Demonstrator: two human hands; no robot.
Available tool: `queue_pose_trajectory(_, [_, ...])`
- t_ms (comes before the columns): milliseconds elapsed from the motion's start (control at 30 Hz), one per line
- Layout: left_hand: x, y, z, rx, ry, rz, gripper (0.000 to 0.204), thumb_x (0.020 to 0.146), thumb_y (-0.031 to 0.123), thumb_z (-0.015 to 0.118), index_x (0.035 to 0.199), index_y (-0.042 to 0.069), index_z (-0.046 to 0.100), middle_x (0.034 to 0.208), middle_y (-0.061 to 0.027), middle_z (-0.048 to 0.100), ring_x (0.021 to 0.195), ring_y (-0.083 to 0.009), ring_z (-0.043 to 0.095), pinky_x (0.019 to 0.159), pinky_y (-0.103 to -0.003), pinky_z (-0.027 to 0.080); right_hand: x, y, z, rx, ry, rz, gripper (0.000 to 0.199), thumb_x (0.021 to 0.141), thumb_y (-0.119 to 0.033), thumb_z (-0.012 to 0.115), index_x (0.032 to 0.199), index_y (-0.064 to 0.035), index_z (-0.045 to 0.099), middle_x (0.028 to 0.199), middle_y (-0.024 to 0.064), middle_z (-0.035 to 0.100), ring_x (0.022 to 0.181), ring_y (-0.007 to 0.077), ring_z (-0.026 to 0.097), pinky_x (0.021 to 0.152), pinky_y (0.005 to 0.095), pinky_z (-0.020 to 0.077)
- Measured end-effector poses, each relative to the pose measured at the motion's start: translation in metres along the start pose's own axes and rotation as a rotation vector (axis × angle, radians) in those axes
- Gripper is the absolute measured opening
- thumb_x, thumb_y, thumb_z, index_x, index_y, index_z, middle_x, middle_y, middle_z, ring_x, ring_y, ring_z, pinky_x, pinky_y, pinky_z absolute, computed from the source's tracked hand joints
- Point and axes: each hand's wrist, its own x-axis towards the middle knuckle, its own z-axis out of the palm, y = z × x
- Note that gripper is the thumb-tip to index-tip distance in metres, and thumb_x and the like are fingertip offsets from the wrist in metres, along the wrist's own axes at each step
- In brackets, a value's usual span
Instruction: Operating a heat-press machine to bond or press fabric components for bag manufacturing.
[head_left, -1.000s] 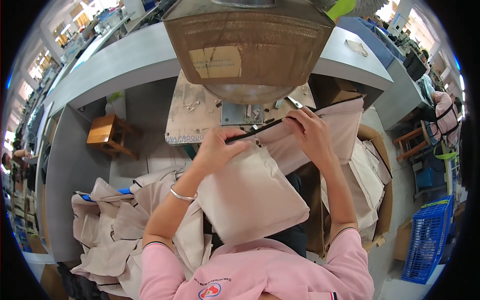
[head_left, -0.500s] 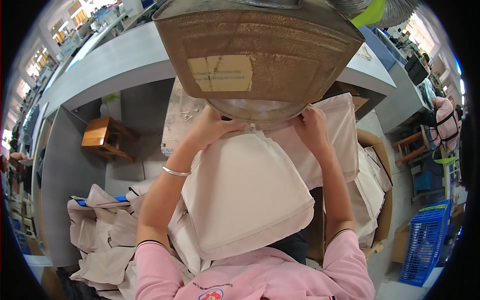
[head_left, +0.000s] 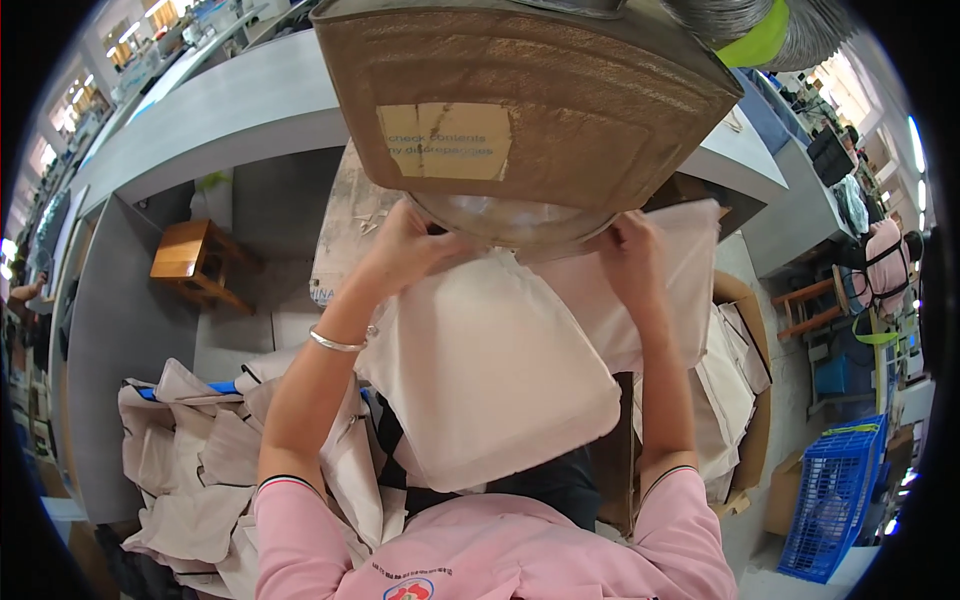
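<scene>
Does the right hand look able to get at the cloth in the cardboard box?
Likely yes, once free: the box stands open on that side, cloth showing at its top. Right now, the right hand appears to grip the beige piece.

Left hand (head_left: 410,250): fingertips tucked under the clear disc (head_left: 510,218), grip can't be made out. Right hand (head_left: 635,258): finger ends hidden too, around the disc's rim; what they pinch, can't tell from here. Top edge of the beige fabric piece (head_left: 495,370) lost beneath the disc. Brown metal housing (head_left: 560,90) blocks most of the work board (head_left: 340,225) and is itself cut off above; silver hose (head_left: 700,20) also runs out up top. Scraps (head_left: 368,224) on the board too small to identify. Right arm covers part of the carton (head_left: 757,400). Pink shirt (head_left: 480,550) cut off below.
</scene>
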Motion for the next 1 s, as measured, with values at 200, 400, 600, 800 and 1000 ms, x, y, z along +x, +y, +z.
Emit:
queue_pose_trajectory(200, [-0.03,0.0,-0.005,0.397,-0.073,-0.09,0.027,0.083,0.026,0.079,0.085,-0.001,0.076,0.069,-0.0055,0.07,0.064,-0.0124,0.062,0.06,-0.032,0.047,-0.024,0.064,-0.096,-0.22,0.056,0.264,0.022,0.095,-0.02,0.066,0.099,0.0004,0.07,0.09,0.0158,0.069,0.076,0.0278,0.066,0.07,0.0355,0.0499])
queue_pose_trajectory(400, [-0.026,0.002,0.042,0.583,-0.234,0.172,0.039,0.074,0.037,0.079,0.079,0.0,0.071,0.061,-0.0159,0.062,0.057,-0.0302,0.059,0.06,-0.041,0.047,-0.045,0.124,-0.163,-0.737,0.23,0.254,0.025,0.098,-0.021,0.06,0.113,-0.0028,0.07,0.107,0.0127,0.072,0.082,0.0249,0.07,0.073,0.0331,0.0537])
queue_pose_trajectory(600, [-0.004,0.013,0.103,0.644,-0.432,0.257,0.039,0.076,0.035,0.078,0.073,-0.002,0.068,0.06,-0.0165,0.059,0.055,-0.0255,0.056,0.058,-0.037,0.045,-0.123,-0.02,-0.074,0.043,-0.31,-0.171,0.029,0.086,-0.005,0.066,0.115,-0.0045,0.071,0.121,0.0113,0.07,0.098,0.0246,0.071,0.078,0.0316,0.0557])
queue_pose_trajectory(800, [-0.043,0.019,0.135,0.473,-0.336,0.393,0.035,0.082,0.035,0.074,0.085,0.0,0.074,0.074,-0.0178,0.069,0.067,-0.0302,0.064,0.067,-0.038,0.051,-0.149,-0.085,0.036,-0.159,-0.411,-0.412,0.017,0.085,-0.013,0.067,0.1,-0.0078,0.065,0.101,0.0073,0.064,0.068,0.0227,0.068,0.056,0.0351,0.0539])
queue_pose_trajectory(1000, [-0.089,-0.031,0.046,0.373,-0.564,-0.058,0.047,0.106,0.037,0.044,0.123,0.001,0.068,0.121,-0.0086,0.07,0.119,-0.0194,0.06,0.104,-0.033,0.043,-0.14,-0.076,-0.015,-0.124,-0.387,-0.324,0.017,0.084,-0.012,0.069,0.099,-0.0076,0.062,0.089,0.0069,0.055,0.066,0.0234,0.064,0.057,0.0356,0.0523])
